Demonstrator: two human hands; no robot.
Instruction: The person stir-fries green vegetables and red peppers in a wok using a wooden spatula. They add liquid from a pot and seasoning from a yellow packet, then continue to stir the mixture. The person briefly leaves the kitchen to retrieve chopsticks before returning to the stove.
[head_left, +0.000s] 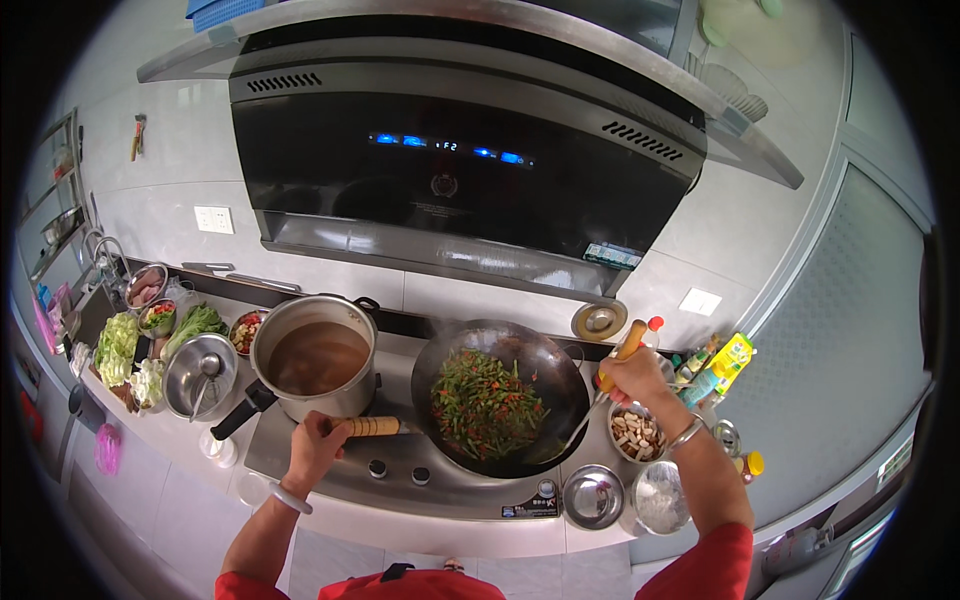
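My left hand (319, 448) grips the end of the wok's ringed wooden handle (373, 426). Chopped green vegetables with red pepper pieces (487, 405) lie in the dark wok (551, 375) on the gas stove (315, 457). My right hand (636, 373) is closed around the wooden handle of a metal spatula (595, 411); its lower end rests inside the wok's right wall, beside the vegetables. Left of the wok stands an open pressure cooker pot (341, 397) holding brown liquid (319, 360), its black handle (244, 409) pointing toward me.
Right of the wok are a bowl of sliced pale pieces (636, 433), a metal bowl (592, 496), a bowl of white powder (660, 496) and several bottles (701, 384). Leafy vegetables (118, 347) and a steel basin (180, 375) stand left. A range hood (465, 195) hangs above.
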